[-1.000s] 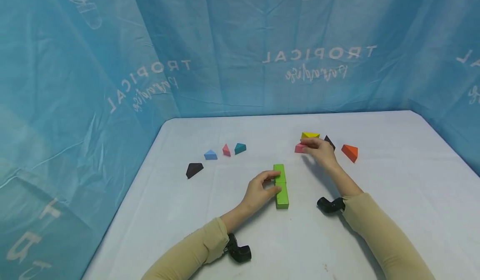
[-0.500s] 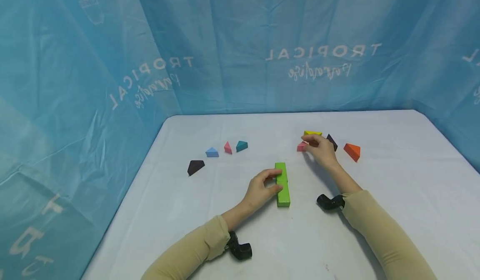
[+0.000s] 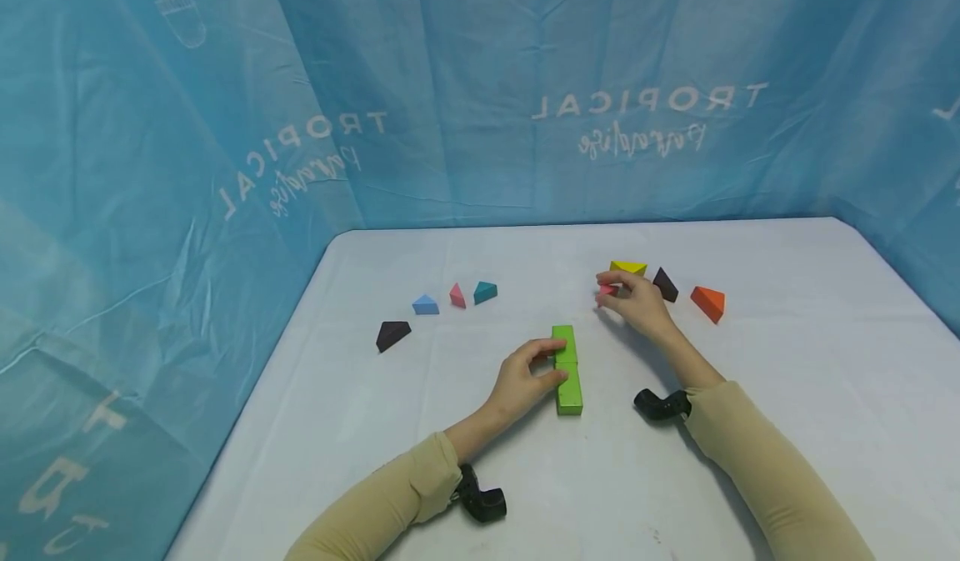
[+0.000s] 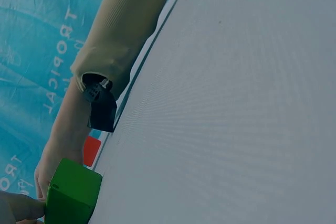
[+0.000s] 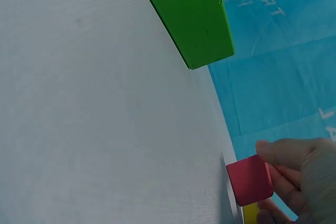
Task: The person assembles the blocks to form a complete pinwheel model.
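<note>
Two bright green blocks [image 3: 570, 390] lie end to end on the white table in the head view, with a seam between them. My left hand [image 3: 517, 384] rests over their left side, the thumb on the near block and a fingertip on the far one. In the left wrist view, a fingertip touches the green block [image 4: 73, 190]. Farther back on the right, my right hand [image 3: 641, 304] pinches a pinkish-red block [image 3: 606, 291] between thumb and fingers. That red block [image 5: 250, 181] shows a square end in the right wrist view, its shadow on the table beside it.
Behind my right hand lie a yellow triangular block [image 3: 628, 267], a black one [image 3: 665, 284] and an orange one [image 3: 708, 303]. At left are a black block [image 3: 392, 335], a light blue one [image 3: 425, 305], a small pink one [image 3: 457, 296] and a teal one [image 3: 485, 292].
My right hand has drawn slightly left with the red block, closing its fingers around it and uncovering more of the black triangular block. The left hand stays on the green blocks.
</note>
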Demonstrator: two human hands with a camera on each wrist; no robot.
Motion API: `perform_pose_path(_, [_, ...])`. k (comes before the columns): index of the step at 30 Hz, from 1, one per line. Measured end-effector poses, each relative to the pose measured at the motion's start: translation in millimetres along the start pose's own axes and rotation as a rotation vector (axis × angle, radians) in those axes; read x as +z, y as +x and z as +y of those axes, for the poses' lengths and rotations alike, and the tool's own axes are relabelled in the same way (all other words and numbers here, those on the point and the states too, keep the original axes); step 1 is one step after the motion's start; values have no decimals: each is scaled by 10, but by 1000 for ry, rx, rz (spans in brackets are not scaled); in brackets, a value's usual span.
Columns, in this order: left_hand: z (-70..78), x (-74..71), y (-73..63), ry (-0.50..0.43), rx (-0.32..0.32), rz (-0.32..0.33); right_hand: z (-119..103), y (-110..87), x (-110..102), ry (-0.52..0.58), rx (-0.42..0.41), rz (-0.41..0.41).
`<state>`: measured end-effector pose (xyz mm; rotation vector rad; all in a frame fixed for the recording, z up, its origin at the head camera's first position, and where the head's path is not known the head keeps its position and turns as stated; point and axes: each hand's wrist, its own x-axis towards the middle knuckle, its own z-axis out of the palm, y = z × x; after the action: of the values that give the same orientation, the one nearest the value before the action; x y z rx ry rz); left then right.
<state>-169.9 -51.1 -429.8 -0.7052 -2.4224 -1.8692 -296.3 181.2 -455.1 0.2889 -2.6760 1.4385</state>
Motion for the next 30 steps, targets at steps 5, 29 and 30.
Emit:
perform_pose_path(5, [12,-1,-5,13,2,-7,-5,-8,6,-14,-35,-18])
perform_pose_path(29, [-395,69,64,47,-6,12,71,-22,52,31,-18,-35])
perform_pose_path(30, [-399,70,66,49,-6,13,72,-18,56,20,-24,-31])
